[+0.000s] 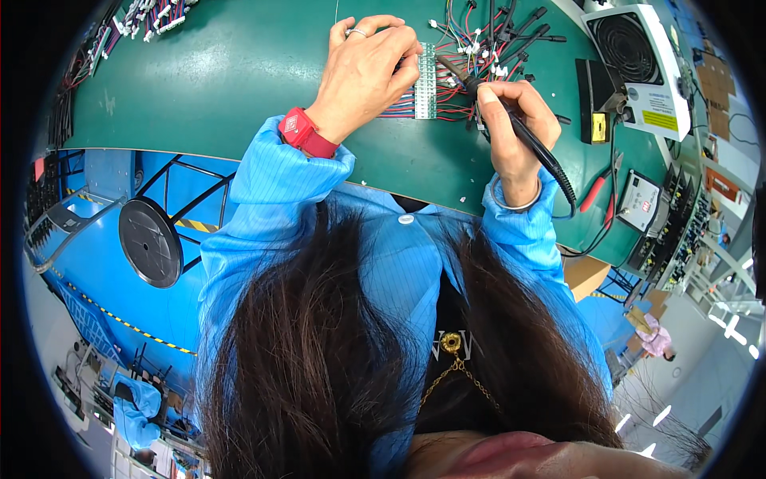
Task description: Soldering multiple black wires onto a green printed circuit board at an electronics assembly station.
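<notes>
My right hand (pixel 520 132) grips the soldering iron (pixel 472 83); at its ten o'clock, the board (pixel 427 84) runs twelve-to-six. Nearer left hand (pixel 365 72): hold, I can't tell.

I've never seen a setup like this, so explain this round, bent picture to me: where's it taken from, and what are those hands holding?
No machine here, just a person's two bare hands. The picture is taken from their head, looking down, in a wide view that bends straight edges. On the green table lies a narrow circuit board with wires on both sides. The left hand has fingers at its left edge; I can't tell whether they grip it. The right hand holds a soldering iron.
</notes>
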{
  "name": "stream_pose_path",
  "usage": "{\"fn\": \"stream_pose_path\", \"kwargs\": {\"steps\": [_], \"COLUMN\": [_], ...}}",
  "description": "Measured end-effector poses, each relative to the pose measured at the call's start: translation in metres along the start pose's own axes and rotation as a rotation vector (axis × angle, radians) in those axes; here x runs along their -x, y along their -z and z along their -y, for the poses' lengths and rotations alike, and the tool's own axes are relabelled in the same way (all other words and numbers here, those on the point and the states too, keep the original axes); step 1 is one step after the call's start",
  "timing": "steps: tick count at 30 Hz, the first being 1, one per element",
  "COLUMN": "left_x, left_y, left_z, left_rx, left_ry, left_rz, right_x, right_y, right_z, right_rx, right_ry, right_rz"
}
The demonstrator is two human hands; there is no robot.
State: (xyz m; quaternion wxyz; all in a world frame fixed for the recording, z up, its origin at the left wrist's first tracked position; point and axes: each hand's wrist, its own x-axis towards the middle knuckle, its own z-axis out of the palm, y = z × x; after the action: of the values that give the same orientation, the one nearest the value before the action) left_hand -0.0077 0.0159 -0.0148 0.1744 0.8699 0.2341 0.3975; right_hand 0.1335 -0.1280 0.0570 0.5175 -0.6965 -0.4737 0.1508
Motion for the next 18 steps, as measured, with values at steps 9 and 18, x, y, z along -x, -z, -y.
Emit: {"fn": "stream_pose_path", "kwargs": {"steps": [9,18], "left_x": [-0.0004,0.0001], "left_y": [0.002,-0.0004], "left_z": [-0.0031,-0.0034], "left_rx": [-0.02,-0.011], "left_ry": [0.008,0.014], "left_rz": [0.026,-0.014], "right_x": [-0.0008,0.0007], "right_y": [-0.0027,-0.0006], "right_z": [-0.0024,-0.003], "right_rx": [-0.01,0.051], "right_ry": [0.046,0.056], "right_rz": [-0.029,0.001]}}
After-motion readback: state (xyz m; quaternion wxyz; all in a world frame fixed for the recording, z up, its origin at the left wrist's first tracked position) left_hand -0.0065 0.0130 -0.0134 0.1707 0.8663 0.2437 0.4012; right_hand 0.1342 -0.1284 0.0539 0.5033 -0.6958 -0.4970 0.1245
